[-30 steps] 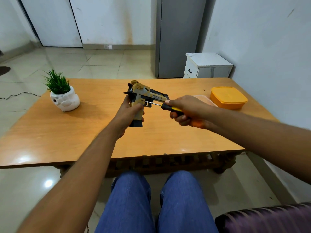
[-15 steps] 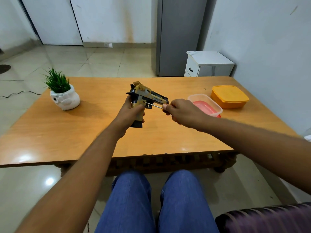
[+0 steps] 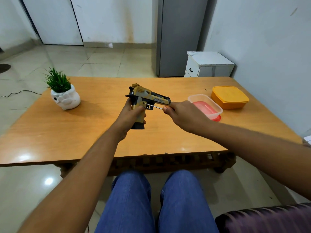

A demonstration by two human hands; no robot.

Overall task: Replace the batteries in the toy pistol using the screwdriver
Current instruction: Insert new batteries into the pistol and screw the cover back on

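My left hand (image 3: 130, 113) wraps the grip of the tan-and-black toy pistol (image 3: 146, 102) at frame centre above the table (image 3: 84, 132), while my right hand (image 3: 182, 115) pinches the screwdriver (image 3: 154, 106), its handle hidden, tip on the frame.

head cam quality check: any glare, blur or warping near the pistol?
Head view: wide-angle warping bows the table edges and walls; ceiling-light glare spots sit on the near tabletop and floor, none on the toy pistol; the forearms blur slightly toward the frame edges; the screwdriver shaft stays sharp.
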